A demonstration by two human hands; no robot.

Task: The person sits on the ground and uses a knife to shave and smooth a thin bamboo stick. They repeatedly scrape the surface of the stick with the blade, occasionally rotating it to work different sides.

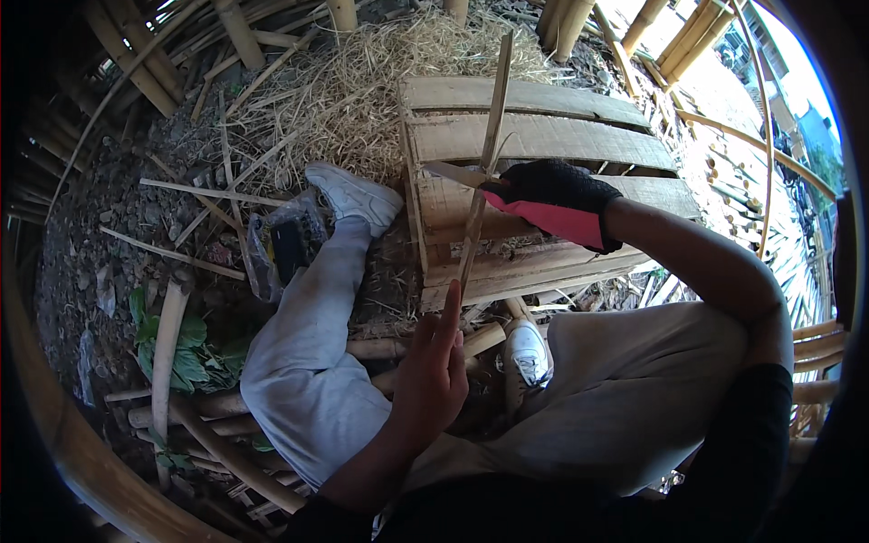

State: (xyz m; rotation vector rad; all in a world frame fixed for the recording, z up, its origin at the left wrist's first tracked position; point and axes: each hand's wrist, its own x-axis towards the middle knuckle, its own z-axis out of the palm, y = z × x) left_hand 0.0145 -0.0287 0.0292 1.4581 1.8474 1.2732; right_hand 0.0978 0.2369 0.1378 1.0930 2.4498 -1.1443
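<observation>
A long, narrow bamboo strip (496,109) stands out in front of me, running up and away over a wooden crate (543,133). My bare left hand (433,380) is closed at its near end, the index finger stretched along it. On my right hand (561,201) is a black glove with a pink palm side. That hand is wrapped round the handle of a knife, mostly hidden in the grip. The knife blade (453,172) points left and crosses the strip near its middle. A thin curled shaving (503,143) stands off the strip beside the blade.
Dry straw shavings (362,86) heap behind the crate. Thin bamboo strips (195,192) and a clear plastic bag (261,258) with a dark object lie on the left ground. Green leaves (188,353) and bamboo poles (217,407) are nearer. My legs straddle the crate's near side.
</observation>
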